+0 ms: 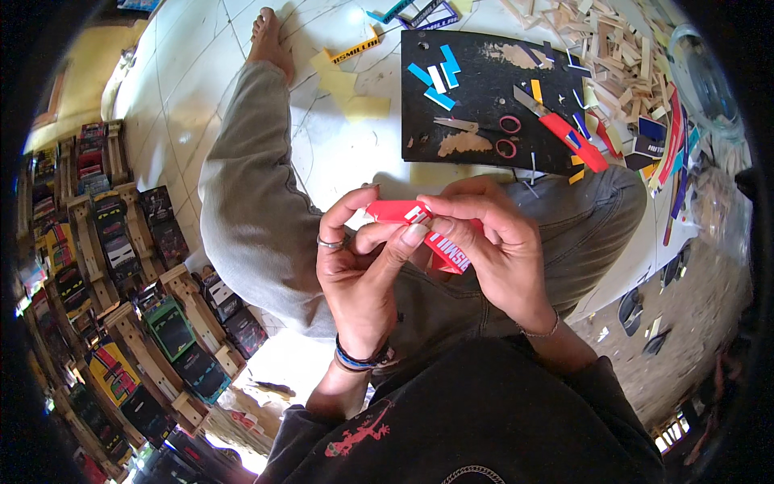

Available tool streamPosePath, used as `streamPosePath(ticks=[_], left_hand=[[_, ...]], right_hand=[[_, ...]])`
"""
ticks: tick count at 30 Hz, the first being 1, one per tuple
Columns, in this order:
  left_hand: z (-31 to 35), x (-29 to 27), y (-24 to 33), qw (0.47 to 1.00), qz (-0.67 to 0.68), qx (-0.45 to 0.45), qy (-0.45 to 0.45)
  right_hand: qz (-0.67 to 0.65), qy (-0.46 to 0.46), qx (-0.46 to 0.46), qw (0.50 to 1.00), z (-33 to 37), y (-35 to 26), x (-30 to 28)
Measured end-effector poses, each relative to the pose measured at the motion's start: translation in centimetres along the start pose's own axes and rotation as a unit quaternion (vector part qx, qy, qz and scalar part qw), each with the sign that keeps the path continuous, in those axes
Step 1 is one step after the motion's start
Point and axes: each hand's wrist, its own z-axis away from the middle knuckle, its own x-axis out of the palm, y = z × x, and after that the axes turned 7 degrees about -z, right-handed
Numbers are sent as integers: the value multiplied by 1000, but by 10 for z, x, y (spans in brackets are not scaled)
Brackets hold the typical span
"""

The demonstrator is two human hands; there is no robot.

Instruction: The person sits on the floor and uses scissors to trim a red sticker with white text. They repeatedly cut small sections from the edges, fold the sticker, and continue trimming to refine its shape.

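Both my hands hold a small red strip with white cut-out lettering in front of my lap. My left hand, with a ring and wrist bands, pinches the strip's left part, its thumb pressing on the middle. My right hand grips the right end from above, hiding part of it. I sit on the white floor with grey trousers, my bare foot stretched ahead.
A black cutting mat lies ahead with a red utility knife, scissors and blue, white and yellow scraps. Small wood sticks pile at the top right. Rows of little wooden-framed colourful pieces lie at my left. Yellow paper lies beside the mat.
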Motion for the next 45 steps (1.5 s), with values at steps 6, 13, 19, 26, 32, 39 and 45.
streamPosePath(ticks=[6, 13, 19, 26, 32, 39, 45], left_hand=[[-1, 5, 0, 999, -34, 16, 11], [-3, 6, 0, 999, -46, 24, 15], [-1, 2, -2, 997, -74, 29, 22], [0, 0, -5, 995, -91, 35, 37], [-3, -4, -11, 995, -87, 7, 51], [-4, -8, -7, 998, 7, -49, 43], [-2, -10, -8, 998, -16, -35, 40]], right_hand=[[-1, -47, -3, 999, -3, -1, -9], [-34, -38, -3, 999, -11, 2, -8], [-39, -27, 82, 995, -15, -9, -8], [47, -48, 33, 997, -17, 0, -8], [375, -9, -37, 926, -36, 15, -55], [532, 8, -79, 843, -43, 47, -95], [580, 23, -48, 813, -43, 38, -97]])
